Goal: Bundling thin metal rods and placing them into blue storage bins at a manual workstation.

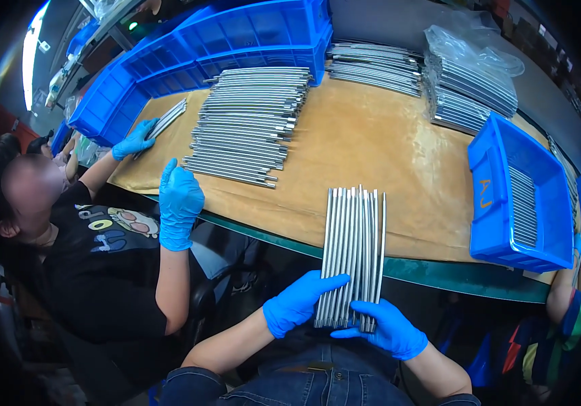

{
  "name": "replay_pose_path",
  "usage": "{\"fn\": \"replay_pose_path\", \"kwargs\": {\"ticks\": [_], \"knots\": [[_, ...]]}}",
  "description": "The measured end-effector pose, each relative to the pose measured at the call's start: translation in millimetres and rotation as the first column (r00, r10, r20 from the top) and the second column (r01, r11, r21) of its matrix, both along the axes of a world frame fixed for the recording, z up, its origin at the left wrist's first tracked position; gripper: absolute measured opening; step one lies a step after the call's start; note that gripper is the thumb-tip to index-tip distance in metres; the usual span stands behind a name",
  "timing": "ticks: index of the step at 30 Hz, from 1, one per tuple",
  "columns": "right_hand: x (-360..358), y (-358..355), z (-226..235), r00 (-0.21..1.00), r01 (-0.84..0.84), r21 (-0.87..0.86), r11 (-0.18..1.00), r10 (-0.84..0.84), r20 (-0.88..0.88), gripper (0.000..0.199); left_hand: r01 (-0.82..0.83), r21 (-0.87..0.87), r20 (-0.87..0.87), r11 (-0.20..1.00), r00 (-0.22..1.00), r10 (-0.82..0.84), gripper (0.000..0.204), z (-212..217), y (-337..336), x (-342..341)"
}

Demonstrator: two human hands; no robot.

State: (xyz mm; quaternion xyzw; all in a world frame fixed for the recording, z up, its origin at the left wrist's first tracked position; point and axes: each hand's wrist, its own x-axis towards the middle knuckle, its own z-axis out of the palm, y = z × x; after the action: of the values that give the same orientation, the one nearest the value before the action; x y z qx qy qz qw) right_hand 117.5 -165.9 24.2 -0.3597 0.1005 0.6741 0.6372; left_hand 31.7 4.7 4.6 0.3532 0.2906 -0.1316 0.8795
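Observation:
A flat row of slim silvery metal rods point(351, 243) spans my two blue-gloved hands, its far ends over the table's front edge. On the row's left side, my left hand point(302, 301) grips with the thumb laid across the rods. My right hand point(392, 328) holds the lower right part, thumb on top and fingers partly beneath. One rod at the right edge stands slightly apart from the others. The near ends of the rods look darker and thicker. Fingers under the row are hidden.
A large rod pile point(250, 122) lies on the brown-covered table point(372, 149). Blue bins point(250, 34) line the back left; another blue bin point(490, 203) with rods stands right. Plastic-wrapped rods point(470, 88) lie behind. A co-worker's gloved hand point(181, 203) is at left, another person far right.

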Motion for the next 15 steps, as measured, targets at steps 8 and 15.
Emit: {"fn": "replay_pose_path", "kwargs": {"ticks": [8, 15], "knots": [[2, -13, -7, 0.999, 0.047, -0.023, 0.999, -0.047, -0.009, 0.040, -0.135, -0.185, -0.004, 0.974, 0.991, 0.136, 0.036, 10, -12, 1], [-3, -7, -12, 0.956, -0.076, -0.118, 0.990, 0.106, 0.273, 0.036, -0.108, 0.067, 0.003, 0.992, 0.994, 0.108, 0.037, -2, -18, 4]]}}
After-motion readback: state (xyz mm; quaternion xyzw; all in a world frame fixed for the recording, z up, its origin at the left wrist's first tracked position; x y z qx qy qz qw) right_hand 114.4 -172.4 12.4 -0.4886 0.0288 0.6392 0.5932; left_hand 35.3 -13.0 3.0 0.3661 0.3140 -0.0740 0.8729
